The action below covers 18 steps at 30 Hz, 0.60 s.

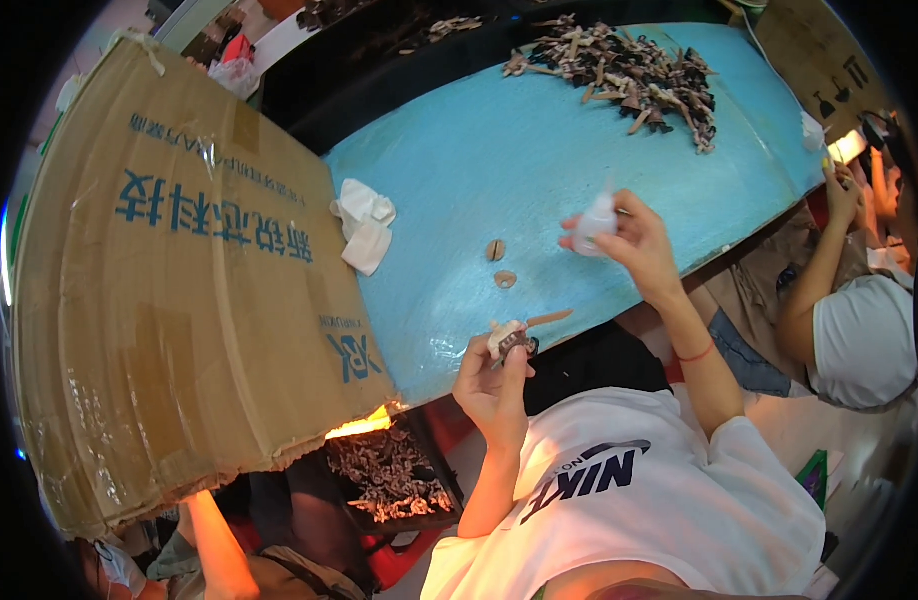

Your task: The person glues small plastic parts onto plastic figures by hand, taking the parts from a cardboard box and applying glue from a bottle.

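Our left hand (494, 385) had its fingers (509, 355) clamped on a small tan and dark part (509, 338), held just off the near edge of the blue counter (539, 150). A thin tan stick (549, 318) jutted from that part, its long axis pointing right, toward our right hand (634, 240). The right hand hovered above the counter, well apart from the left, its fingers closed around a small white bottle (594, 225). 2 small oval pieces (499, 264) lay on the counter between both hands, nearer the left one. Farther off we saw white rags (364, 225), a heap of similar parts (629, 70) and a big cardboard box (169, 280).
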Available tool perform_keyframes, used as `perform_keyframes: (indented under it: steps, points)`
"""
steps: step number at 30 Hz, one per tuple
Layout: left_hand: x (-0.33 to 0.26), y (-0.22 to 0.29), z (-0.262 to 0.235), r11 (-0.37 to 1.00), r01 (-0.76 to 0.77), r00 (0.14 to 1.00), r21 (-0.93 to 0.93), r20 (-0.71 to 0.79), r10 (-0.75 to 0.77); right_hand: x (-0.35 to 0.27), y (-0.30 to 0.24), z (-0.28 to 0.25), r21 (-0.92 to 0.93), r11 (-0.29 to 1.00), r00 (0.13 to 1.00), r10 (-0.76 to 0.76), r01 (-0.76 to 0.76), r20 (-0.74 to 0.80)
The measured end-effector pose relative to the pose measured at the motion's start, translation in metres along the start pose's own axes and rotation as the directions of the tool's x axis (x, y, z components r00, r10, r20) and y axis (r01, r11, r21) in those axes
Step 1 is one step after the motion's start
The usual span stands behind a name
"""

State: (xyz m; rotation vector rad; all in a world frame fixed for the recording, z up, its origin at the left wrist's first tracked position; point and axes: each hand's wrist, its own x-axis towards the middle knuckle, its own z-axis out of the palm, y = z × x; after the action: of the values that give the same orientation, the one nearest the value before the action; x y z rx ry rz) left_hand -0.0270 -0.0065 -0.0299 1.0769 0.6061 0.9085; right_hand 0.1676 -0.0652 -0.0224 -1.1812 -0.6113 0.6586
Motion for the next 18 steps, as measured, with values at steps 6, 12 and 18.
perform_keyframes:
  steps: [6,12,18]
  points:
    - [0.002,-0.005,-0.002,0.927,-0.242,0.967,0.287,-0.009,0.255,-0.059,-0.037,0.000,-0.069,0.994,0.996,0.089,-0.091,-0.033]
    - [0.001,0.005,-0.003,0.742,-0.465,0.874,0.483,0.116,0.472,-0.082,-0.056,0.015,-0.262,0.836,0.876,-0.468,0.481,0.114]
    - [0.000,0.014,0.001,0.661,-0.551,0.808,0.510,0.130,0.574,-0.085,-0.077,0.026,-0.395,0.654,0.763,-0.560,0.646,0.322]
